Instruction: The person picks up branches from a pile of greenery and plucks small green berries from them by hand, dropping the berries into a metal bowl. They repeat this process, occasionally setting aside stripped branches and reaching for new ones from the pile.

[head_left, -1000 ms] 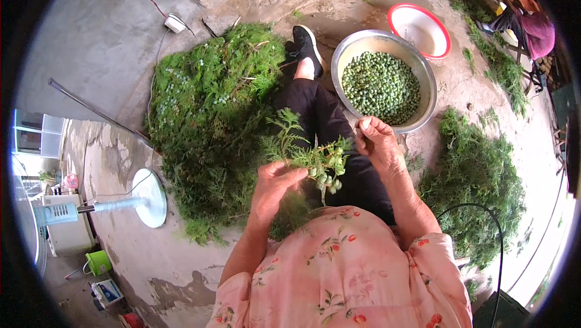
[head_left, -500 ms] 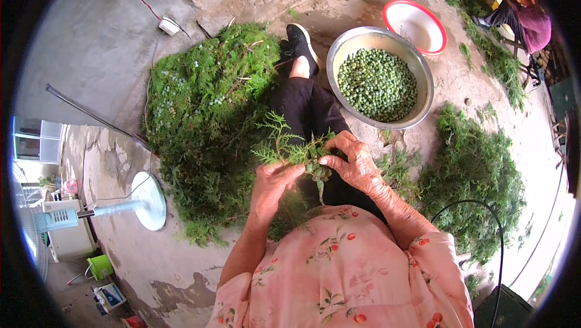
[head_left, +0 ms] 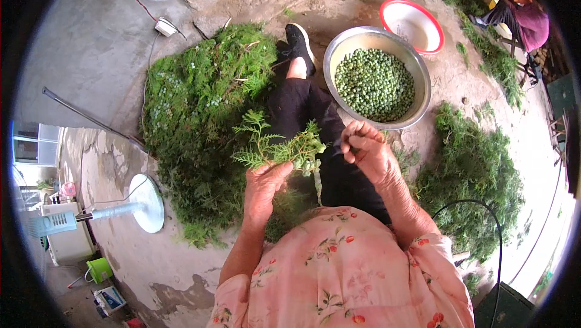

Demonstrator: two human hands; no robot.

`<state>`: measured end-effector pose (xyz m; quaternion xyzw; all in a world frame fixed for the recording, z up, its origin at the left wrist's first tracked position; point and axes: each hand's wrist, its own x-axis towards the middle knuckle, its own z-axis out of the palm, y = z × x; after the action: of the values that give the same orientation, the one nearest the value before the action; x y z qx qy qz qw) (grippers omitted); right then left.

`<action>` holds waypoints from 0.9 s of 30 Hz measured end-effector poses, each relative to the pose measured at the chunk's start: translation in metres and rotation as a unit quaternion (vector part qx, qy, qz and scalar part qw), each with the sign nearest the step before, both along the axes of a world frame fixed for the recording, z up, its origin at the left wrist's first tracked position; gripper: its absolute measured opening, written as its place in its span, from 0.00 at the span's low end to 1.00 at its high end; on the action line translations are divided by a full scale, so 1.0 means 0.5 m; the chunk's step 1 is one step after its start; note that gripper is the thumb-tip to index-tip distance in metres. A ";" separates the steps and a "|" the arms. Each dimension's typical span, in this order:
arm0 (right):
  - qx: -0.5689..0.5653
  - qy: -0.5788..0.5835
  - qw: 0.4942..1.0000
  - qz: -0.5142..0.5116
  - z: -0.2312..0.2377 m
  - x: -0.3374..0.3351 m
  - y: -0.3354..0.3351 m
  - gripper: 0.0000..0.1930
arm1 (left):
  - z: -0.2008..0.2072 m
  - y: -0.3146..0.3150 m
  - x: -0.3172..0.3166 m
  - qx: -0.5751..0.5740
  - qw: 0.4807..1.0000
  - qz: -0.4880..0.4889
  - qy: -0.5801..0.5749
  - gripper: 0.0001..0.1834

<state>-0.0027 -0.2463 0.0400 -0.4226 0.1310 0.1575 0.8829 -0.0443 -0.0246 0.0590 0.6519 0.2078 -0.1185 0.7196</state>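
My left hand point(head_left: 264, 185) pinches a green conifer sprig point(head_left: 272, 147) with small round cones near its tip, held above my dark trousers. To its right and a little apart from the sprig is my right hand point(head_left: 370, 157), its fingers curled together; whatever lies inside them is hidden. Beyond that hand stands a metal basin point(head_left: 363, 36) partly filled with small green cones point(head_left: 375, 86). On the left, beside my leg, a big heap of cut conifer branches point(head_left: 209, 104) reaches from near my foot to my left forearm.
A red-rimmed white basin point(head_left: 411, 20) sits behind the metal one. More green sprigs point(head_left: 472, 176) lie on the right, near a black cable point(head_left: 499, 231). A fan's round base point(head_left: 147, 204) and a pole point(head_left: 91, 117) are on the left. Another person point(head_left: 534, 28) is at the upper right.
My right hand has come away from the sprig, moving right and slightly up toward the metal basin. The left hand keeps the sprig and has shifted slightly left.
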 end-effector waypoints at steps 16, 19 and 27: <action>-0.500 -0.341 0.796 -0.003 -0.046 -0.031 0.045 0.09 | 0.006 -0.022 -0.013 0.048 0.997 -0.056 0.016 0.08; -0.222 -0.032 0.971 0.083 -0.033 -0.030 0.039 0.05 | 0.019 -0.033 -0.011 0.055 0.996 -0.066 0.001 0.07; -0.093 -0.006 0.992 -0.089 -0.006 0.011 -0.030 0.02 | 0.001 0.005 -0.013 0.041 0.999 -0.026 -0.010 0.11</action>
<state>0.0027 -0.2614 0.0370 -0.4907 0.1772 0.0630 0.8508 -0.0507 -0.0221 0.0595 0.6875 0.1877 -0.1219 0.6908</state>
